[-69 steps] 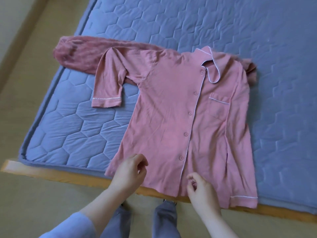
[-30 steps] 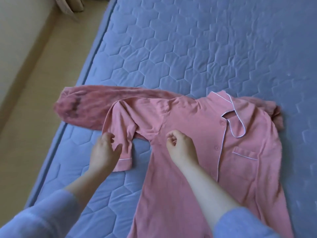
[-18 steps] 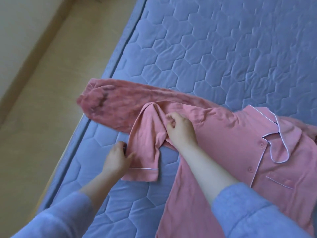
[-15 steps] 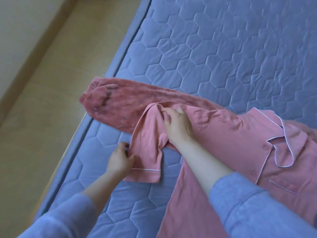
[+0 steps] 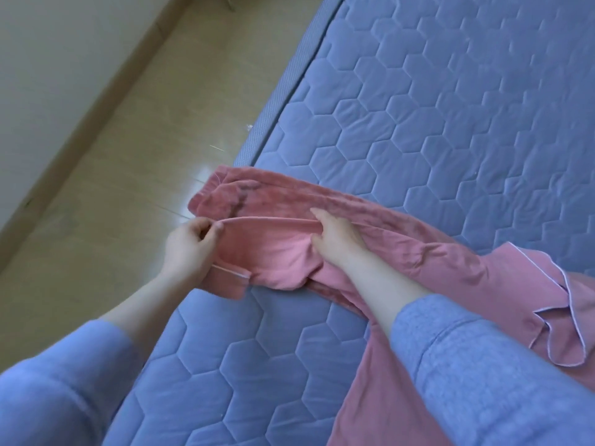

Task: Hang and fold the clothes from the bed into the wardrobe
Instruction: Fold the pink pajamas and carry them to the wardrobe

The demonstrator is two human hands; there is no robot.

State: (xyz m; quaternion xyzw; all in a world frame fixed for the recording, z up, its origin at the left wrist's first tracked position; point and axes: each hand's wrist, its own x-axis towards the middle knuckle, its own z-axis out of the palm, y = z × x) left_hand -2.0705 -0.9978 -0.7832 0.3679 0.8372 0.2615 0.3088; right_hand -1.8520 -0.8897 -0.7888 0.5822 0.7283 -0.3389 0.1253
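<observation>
A pink button-up pajama shirt (image 5: 450, 268) with white piping lies spread on the blue quilted mattress (image 5: 434, 107). Its short sleeve (image 5: 277, 255) is stretched out sideways toward the bed's left edge. My left hand (image 5: 190, 249) pinches the sleeve's cuff end. My right hand (image 5: 335, 239) grips the sleeve's upper fold near the shoulder. A fuzzy darker pink garment (image 5: 289, 197) lies partly under the shirt, just beyond both hands. The shirt's collar (image 5: 560, 317) shows at the right edge.
The mattress's left edge (image 5: 283, 91) runs diagonally, with a light wooden floor (image 5: 128, 156) beside it and a pale wall (image 5: 48, 75) at the far left. The fuzzy garment's end hangs slightly over that edge.
Both hands moved from the shirt's hem up to its sleeve. The left hand took the cuff and pulled it out left, so the drooping sleeve is now stretched flat between the hands.
</observation>
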